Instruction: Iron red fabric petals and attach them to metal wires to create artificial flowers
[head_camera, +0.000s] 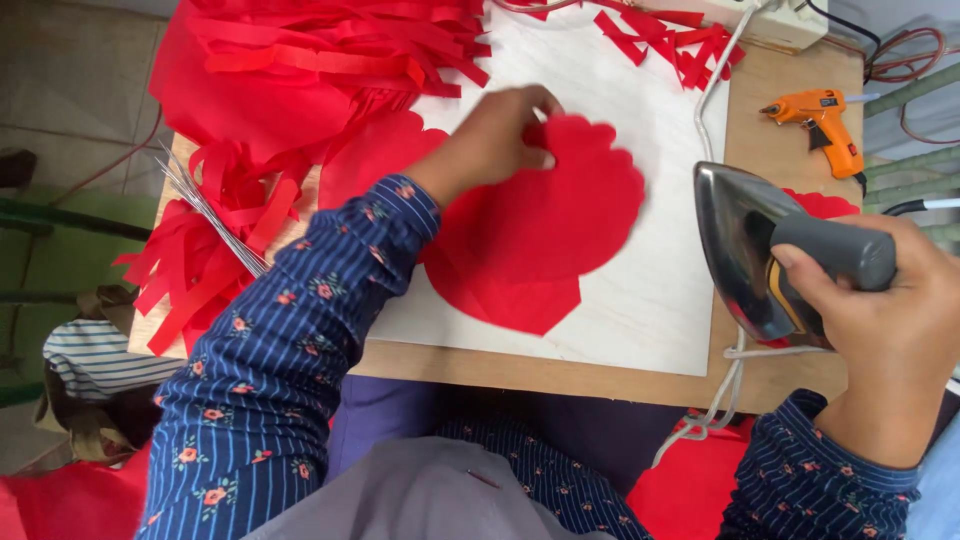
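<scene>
My left hand (497, 137) pinches the top edge of a red scalloped fabric piece (570, 215) that lies on a pale board (650, 300). More red fabric shapes (500, 290) lie stacked under it. My right hand (885, 320) grips the grey handle of a metal clothes iron (745, 250), held tilted on its side above the right part of the table, its shiny soleplate facing left. The iron's white cord (712, 95) runs up toward the far edge.
Heaps of red fabric strips (320, 50) cover the far left; more strips (200, 270) and thin metal wires (205, 205) hang off the left edge. An orange glue gun (825, 120) lies at the far right of the wooden table (790, 90). A white power strip (780, 20) sits at the back.
</scene>
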